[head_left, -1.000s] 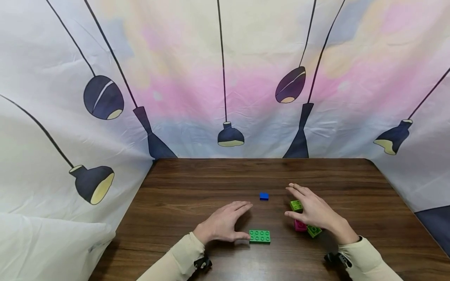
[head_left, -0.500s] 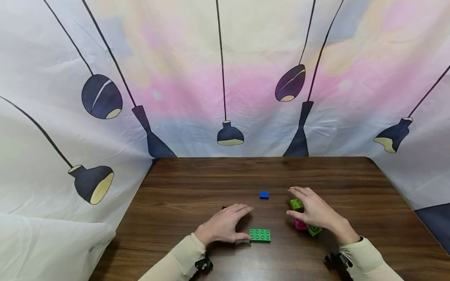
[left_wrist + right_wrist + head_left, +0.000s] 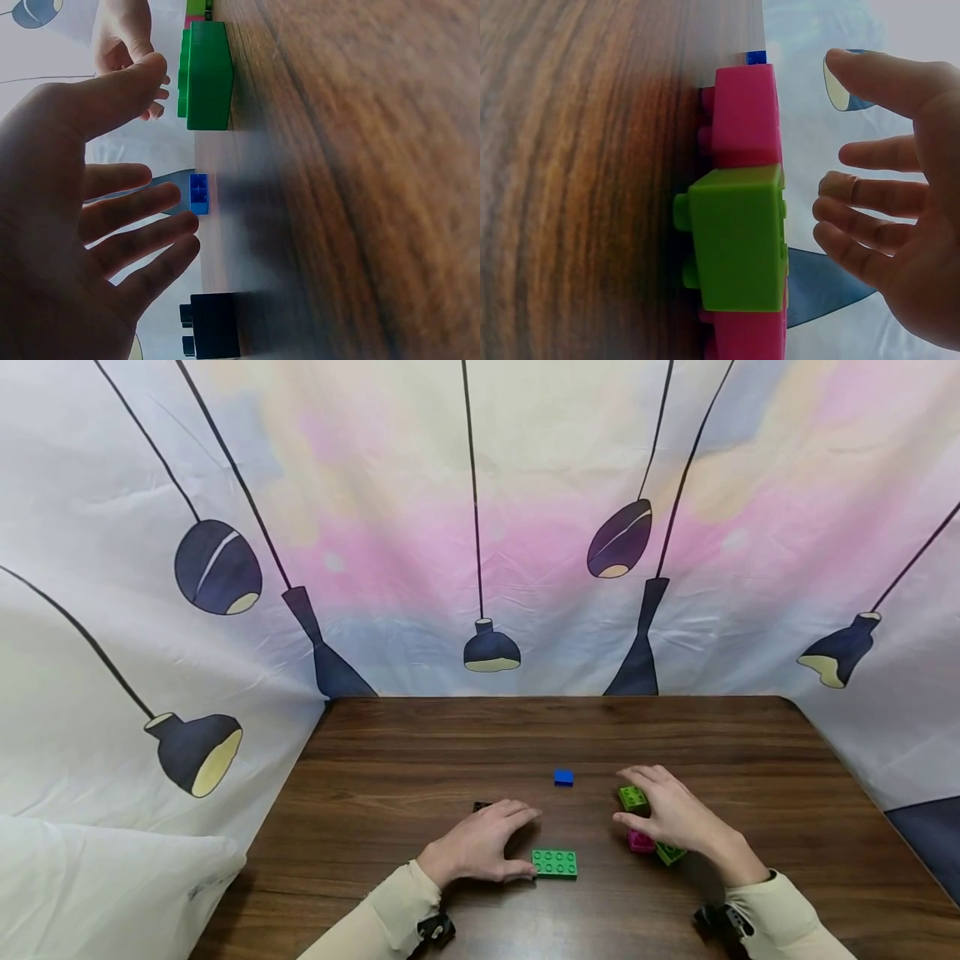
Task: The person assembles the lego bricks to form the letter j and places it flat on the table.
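Observation:
My left hand (image 3: 480, 845) hovers over the table with fingers spread and relaxed, holding nothing. Its thumb tip is close to a bright green toy building brick (image 3: 554, 863); whether they touch I cannot tell. Beyond its knuckles a black brick (image 3: 482, 807) shows partly, and more fully in the left wrist view (image 3: 214, 326). My right hand (image 3: 678, 810), its fingers loosely bent, is above a cluster of lime green bricks (image 3: 633, 798) and a pink brick (image 3: 641, 841), which it partly hides. The right wrist view has a lime brick (image 3: 739, 240) between pink ones, apart from the palm.
A small blue brick (image 3: 563, 778) lies farther back, between the two hands. The brown wood-grain table (image 3: 390, 752) ends at a cloth backdrop (image 3: 405, 568) printed with lamps. White cloth (image 3: 112, 885) hangs along the left side.
My left hand has shifted slightly toward me, uncovering part of the black brick. My right hand has also drawn back a little toward me. The bricks have stayed where they were.

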A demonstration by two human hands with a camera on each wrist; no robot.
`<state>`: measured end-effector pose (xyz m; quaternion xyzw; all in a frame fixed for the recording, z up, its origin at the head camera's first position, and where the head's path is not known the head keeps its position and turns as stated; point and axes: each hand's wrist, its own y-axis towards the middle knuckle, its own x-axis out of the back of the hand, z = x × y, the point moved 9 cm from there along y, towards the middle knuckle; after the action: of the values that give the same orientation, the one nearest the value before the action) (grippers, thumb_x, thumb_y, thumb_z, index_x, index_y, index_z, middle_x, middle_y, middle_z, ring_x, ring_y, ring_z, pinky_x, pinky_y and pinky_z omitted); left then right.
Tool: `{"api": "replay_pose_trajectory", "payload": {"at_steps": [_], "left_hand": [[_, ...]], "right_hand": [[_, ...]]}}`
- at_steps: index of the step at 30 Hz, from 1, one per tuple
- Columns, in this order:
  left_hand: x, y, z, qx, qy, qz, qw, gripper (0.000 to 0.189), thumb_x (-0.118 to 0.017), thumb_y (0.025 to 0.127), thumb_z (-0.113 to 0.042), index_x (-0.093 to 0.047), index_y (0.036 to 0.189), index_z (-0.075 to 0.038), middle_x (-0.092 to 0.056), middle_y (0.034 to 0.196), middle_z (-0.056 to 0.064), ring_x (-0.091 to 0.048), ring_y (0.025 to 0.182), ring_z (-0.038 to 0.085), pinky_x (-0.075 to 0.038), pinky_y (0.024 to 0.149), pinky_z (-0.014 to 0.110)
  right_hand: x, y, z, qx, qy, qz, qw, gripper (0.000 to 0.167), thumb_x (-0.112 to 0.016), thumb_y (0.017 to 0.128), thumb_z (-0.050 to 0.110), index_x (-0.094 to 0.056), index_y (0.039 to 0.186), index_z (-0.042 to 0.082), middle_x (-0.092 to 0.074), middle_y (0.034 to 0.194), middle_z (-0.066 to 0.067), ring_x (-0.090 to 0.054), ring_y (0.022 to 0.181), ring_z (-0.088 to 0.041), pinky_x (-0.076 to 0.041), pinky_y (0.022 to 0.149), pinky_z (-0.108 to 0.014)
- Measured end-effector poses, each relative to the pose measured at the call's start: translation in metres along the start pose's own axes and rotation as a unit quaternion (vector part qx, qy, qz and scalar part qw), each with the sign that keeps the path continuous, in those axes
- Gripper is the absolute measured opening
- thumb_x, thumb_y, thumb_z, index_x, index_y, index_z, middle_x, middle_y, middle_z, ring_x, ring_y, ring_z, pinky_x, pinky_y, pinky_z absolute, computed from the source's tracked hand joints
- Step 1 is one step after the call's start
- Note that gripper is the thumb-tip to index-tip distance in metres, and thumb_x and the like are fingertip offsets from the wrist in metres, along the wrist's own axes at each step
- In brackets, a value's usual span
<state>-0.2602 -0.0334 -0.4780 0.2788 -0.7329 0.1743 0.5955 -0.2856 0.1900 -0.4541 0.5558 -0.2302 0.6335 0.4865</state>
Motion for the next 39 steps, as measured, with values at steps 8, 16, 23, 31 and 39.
{"api": "replay_pose_trajectory", "payload": {"at_steps": [8,16,23,31,39], "left_hand": [[-0.003,0.001,-0.004,-0.01,-0.005,0.004,0.9999,0.07,-0.063,0.088,-0.057,-0.049,0.142,-0.014,-0.055,0.135,-0.001,-0.052,0.124,0.016,-0.046,0.101,0.035],[-0.006,0.001,-0.005,-0.013,-0.001,0.007,0.9999,0.068,-0.064,0.088,-0.055,-0.05,0.141,-0.015,-0.056,0.134,-0.001,-0.054,0.122,0.014,-0.047,0.1,0.033],[-0.009,0.001,-0.007,-0.017,0.001,0.01,0.9998,0.067,-0.063,0.089,-0.055,-0.051,0.141,-0.014,-0.056,0.134,-0.001,-0.054,0.122,0.014,-0.047,0.099,0.033],[-0.01,0.002,-0.009,-0.018,0.007,0.006,0.9998,0.066,-0.064,0.088,-0.055,-0.052,0.139,-0.015,-0.057,0.133,-0.001,-0.055,0.121,0.014,-0.048,0.098,0.032],[-0.009,0.002,-0.012,-0.019,0.007,0.005,0.9998,0.065,-0.064,0.088,-0.054,-0.053,0.138,-0.014,-0.058,0.13,-0.001,-0.056,0.119,0.013,-0.048,0.098,0.031]], "right_hand": [[-0.002,-0.001,-0.003,-0.001,-0.002,-0.003,1.0,0.06,-0.075,0.083,0.041,-0.061,0.127,0.002,-0.061,0.123,-0.017,-0.057,0.114,-0.036,-0.048,0.09,-0.055],[-0.002,-0.003,-0.004,-0.008,0.0,0.006,0.9999,0.058,-0.073,0.084,0.043,-0.062,0.124,0.002,-0.062,0.12,-0.016,-0.059,0.112,-0.036,-0.049,0.088,-0.054],[-0.003,-0.003,-0.005,-0.005,0.003,0.003,1.0,0.055,-0.074,0.084,0.039,-0.063,0.123,0.001,-0.063,0.118,-0.016,-0.06,0.11,-0.036,-0.05,0.087,-0.053],[-0.005,-0.004,-0.008,-0.001,-0.001,-0.004,1.0,0.05,-0.075,0.084,0.036,-0.065,0.119,0.001,-0.065,0.115,-0.014,-0.062,0.107,-0.033,-0.052,0.087,-0.05],[-0.006,-0.005,-0.008,0.005,-0.002,-0.012,0.9999,0.05,-0.075,0.084,0.035,-0.066,0.118,0.0,-0.066,0.113,-0.014,-0.063,0.104,-0.031,-0.052,0.085,-0.049]]}}
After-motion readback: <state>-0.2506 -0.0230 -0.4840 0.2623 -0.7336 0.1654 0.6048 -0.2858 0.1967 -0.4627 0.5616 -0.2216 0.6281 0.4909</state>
